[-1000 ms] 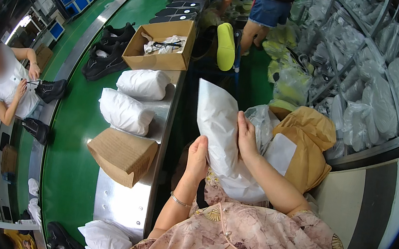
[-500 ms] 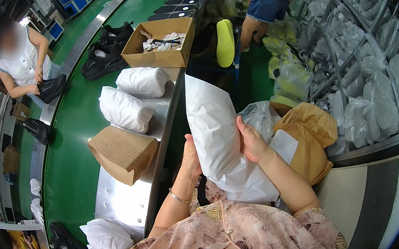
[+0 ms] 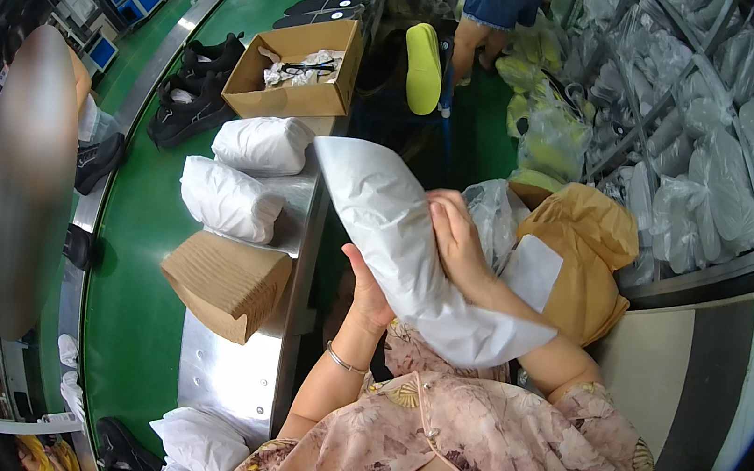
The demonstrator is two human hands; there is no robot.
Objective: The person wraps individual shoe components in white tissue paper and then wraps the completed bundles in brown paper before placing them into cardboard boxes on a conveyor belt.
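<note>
A long white paper-wrapped bundle (image 3: 395, 238) is held slanting in front of my chest; what lies inside the wrapping is hidden. My left hand (image 3: 370, 296) supports its lower left side, thumb up and the fingers mostly behind the paper. Across the upper right edge bends my right hand (image 3: 459, 246), its fingers pressed together on the paper. Loose paper flares out at the bundle's lower right end. On the metal ledge to the left lie two similar wrapped bundles (image 3: 230, 202), and nearer to me sits a stack of folded brown corrugated cardboard (image 3: 225, 283).
An open cardboard box (image 3: 291, 74) holds crumpled paper and eyeglasses. Black shoes (image 3: 187, 109) stand on the green conveyor (image 3: 137, 234). More white bundles (image 3: 201, 445) lie at the lower left. A yellow-green insole (image 3: 424, 70), brown paper sack (image 3: 586, 261) and rack of bagged grey pieces (image 3: 687, 161) are beyond.
My right hand has shifted up and folded over the bundle's edge. The bundle has tipped, its far end moving left and its near end swinging up to the right.
</note>
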